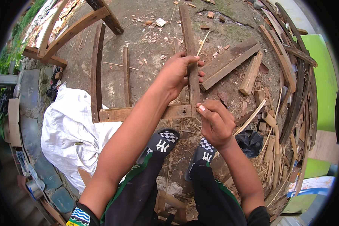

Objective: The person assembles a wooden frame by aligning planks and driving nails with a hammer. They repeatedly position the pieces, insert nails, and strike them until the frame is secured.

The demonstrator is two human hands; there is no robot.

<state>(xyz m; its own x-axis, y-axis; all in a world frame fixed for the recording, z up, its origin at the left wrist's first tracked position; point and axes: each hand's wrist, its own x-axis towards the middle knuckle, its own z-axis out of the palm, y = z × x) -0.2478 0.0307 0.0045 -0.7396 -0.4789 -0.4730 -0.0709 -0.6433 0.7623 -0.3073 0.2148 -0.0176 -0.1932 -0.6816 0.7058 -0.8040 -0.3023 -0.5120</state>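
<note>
A wooden frame (139, 114) made of brown slats stands in front of me. Its near crossbar joins an upright post at each end. My left hand (180, 73) is wrapped round the right-hand post (188, 34), some way above the corner joint. At that corner, the thumb and forefinger of my right hand (216, 124) are pinched together against the post's end. Whatever lies between those fingertips is too small or hidden to make out. The left-hand post (96, 67) of the frame is untouched.
White sacking (71, 132) lies on the left beside a stone edge. Loose timber planks (231, 62) rest on the ground to the right, near a large pile of wood strips (295, 94). A black plastic bag (249, 143) sits by my right forearm. Another wooden frame (75, 32) stands at the far left.
</note>
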